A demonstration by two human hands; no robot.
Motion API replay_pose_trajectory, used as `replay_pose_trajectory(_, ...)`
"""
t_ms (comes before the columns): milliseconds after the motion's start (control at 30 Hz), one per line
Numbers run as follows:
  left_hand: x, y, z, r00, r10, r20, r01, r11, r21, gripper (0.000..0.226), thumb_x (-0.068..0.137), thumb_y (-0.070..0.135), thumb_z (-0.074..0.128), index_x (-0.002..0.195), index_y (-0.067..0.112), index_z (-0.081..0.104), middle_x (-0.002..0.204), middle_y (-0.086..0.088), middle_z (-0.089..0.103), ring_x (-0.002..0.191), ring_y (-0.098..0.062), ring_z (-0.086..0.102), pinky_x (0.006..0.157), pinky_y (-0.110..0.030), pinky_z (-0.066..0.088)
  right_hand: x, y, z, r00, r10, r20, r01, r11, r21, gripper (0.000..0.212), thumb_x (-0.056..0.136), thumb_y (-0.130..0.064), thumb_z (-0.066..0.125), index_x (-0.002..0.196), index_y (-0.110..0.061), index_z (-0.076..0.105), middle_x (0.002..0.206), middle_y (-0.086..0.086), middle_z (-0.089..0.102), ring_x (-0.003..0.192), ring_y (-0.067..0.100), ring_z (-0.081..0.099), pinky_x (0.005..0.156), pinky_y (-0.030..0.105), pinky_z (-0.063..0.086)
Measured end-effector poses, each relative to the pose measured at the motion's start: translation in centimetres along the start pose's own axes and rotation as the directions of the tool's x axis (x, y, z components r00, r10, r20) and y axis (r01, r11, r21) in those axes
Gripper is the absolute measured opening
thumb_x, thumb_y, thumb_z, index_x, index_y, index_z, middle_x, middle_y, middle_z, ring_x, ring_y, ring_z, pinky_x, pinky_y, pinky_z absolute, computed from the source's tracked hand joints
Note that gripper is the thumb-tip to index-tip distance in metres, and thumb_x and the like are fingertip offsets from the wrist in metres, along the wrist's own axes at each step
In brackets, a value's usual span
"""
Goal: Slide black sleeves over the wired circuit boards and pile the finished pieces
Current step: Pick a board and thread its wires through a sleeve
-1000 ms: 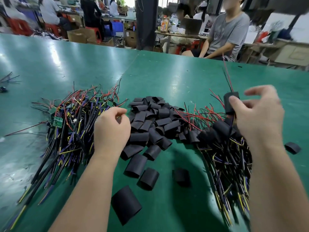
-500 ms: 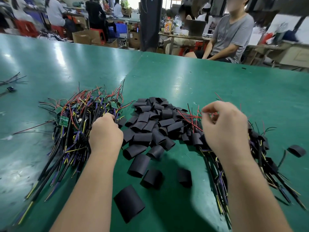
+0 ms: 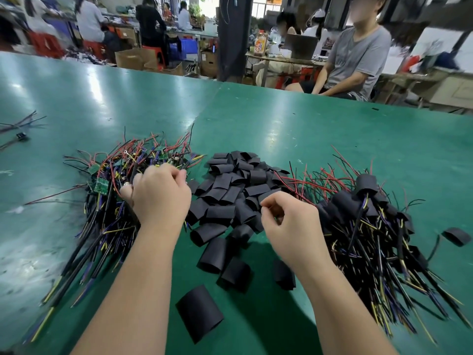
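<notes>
A tangle of bare wired circuit boards [image 3: 102,184], green with red, black and yellow leads, lies at the left. My left hand [image 3: 160,194] is in this pile, its fingers curled round the wires of one piece. A heap of flat black sleeves [image 3: 230,190] sits in the middle. My right hand [image 3: 291,226] hovers over the heap's right edge with loosely curled fingers and nothing visible in them. The pile of finished sleeved pieces [image 3: 366,190] lies to its right.
The green table [image 3: 281,124] stretches far ahead. Loose sleeves [image 3: 198,316] lie near me and one stray sleeve [image 3: 457,235] at the right. Some spare wires [image 3: 18,129] lie far left. A person [image 3: 358,60] sits at the far edge.
My right hand dropped a sleeved piece onto the right pile and moved left to the sleeve heap. My left hand dug deeper into the bare boards.
</notes>
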State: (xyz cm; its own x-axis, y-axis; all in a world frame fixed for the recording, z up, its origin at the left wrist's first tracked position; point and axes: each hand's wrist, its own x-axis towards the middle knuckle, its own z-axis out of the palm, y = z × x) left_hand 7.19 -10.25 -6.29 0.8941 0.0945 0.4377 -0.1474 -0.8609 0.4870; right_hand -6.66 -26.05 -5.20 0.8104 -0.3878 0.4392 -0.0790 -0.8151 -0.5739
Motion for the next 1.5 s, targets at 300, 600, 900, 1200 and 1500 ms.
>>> replay_pose_trajectory(300,-1.6,1.9,-1.2,0.857,0.513,0.047,-0.376,0.685,-0.624,0.023,0.097,0.024,0.04,0.083,0.018,0.057,0.069,0.005,0.062,0.06,-0.001,0.052,0.06,-0.017,0.042,0.6,-1.0,0.8,0.921,0.21,0.33,-0.389,0.427,0.816,0.06,0.075,-0.009,0.074,0.131,-0.013,0.054,0.099,-0.003,0.067,0.072,0.008,0.059,0.058,0.017,0.047)
replay_pose_trajectory(600,-2.6,2.1,-1.3,0.776,0.585,0.237,-0.381,0.733,-0.563,0.033,0.097,0.044,0.037,0.09,0.022,0.06,0.066,0.0,0.062,0.069,-0.027,0.058,0.066,-0.039,0.048,0.7,-0.4,-0.1,0.981,0.172,0.092,-0.149,0.353,0.924,0.025,0.072,-0.023,0.073,0.096,-0.02,0.069,0.084,0.002,0.072,0.069,0.017,0.068,0.06,0.02,0.049)
replay_pose_trajectory(900,-4.4,4.3,-1.0,0.819,0.572,-0.045,-0.406,0.522,-0.75,0.012,0.087,0.01,0.067,0.096,0.011,0.076,0.085,0.008,0.072,0.08,0.0,0.064,0.074,-0.011,0.046,0.9,-0.8,0.3,0.925,0.322,0.203,-0.289,0.246,0.925,0.023,0.072,-0.026,0.068,0.09,-0.012,0.067,0.081,0.009,0.074,0.064,0.02,0.07,0.052,0.02,0.048)
replay_pose_trajectory(1200,-3.7,3.6,-1.0,0.792,0.538,0.289,-0.049,0.528,-0.848,0.006,0.081,0.033,0.07,0.082,0.035,0.076,0.079,-0.011,0.074,0.068,-0.022,0.065,0.072,-0.048,0.052,0.6,-0.5,0.7,0.947,0.262,0.188,-0.267,0.309,0.913,0.023,0.071,-0.027,0.069,0.089,-0.012,0.068,0.077,0.006,0.073,0.058,0.018,0.066,0.051,0.021,0.049)
replay_pose_trajectory(1500,-2.8,2.9,-0.5,0.857,0.374,0.353,0.061,0.608,-0.792,0.021,0.09,0.018,0.065,0.071,0.026,0.068,0.058,0.006,0.066,0.046,-0.003,0.053,0.045,-0.021,0.047,1.6,1.1,0.3,0.962,0.16,0.222,-0.186,0.977,0.102,0.05,0.075,-0.022,0.08,0.123,-0.022,0.064,0.089,-0.002,0.069,0.072,0.012,0.059,0.074,0.02,0.047)
